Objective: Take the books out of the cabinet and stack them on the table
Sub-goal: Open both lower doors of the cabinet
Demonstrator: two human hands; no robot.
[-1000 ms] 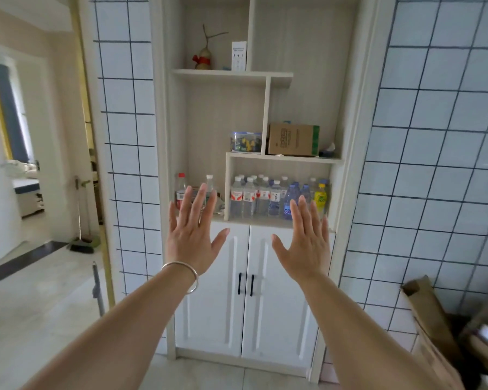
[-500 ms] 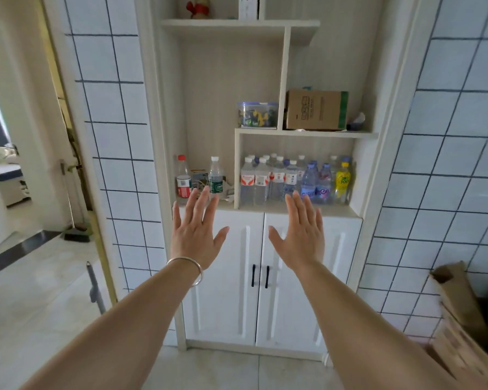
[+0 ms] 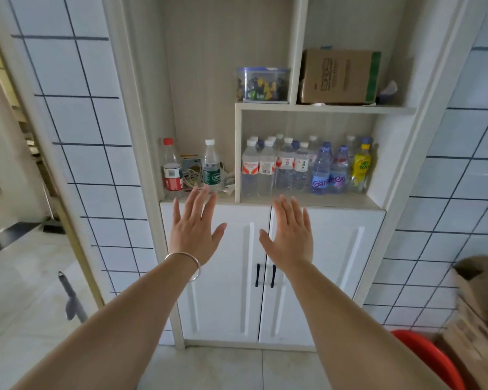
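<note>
White cabinet doors (image 3: 271, 274) shut, left hand (image 3: 193, 235) and right hand (image 3: 290, 237) flat, spread, empty: each should hook one black handle (image 3: 257, 275), swinging outward.

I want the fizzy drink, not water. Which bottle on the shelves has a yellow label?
The yellow-labelled bottle at the far right of the lower shelf's row, with a yellow cap; the others there carry white, red or purple labels.
</note>
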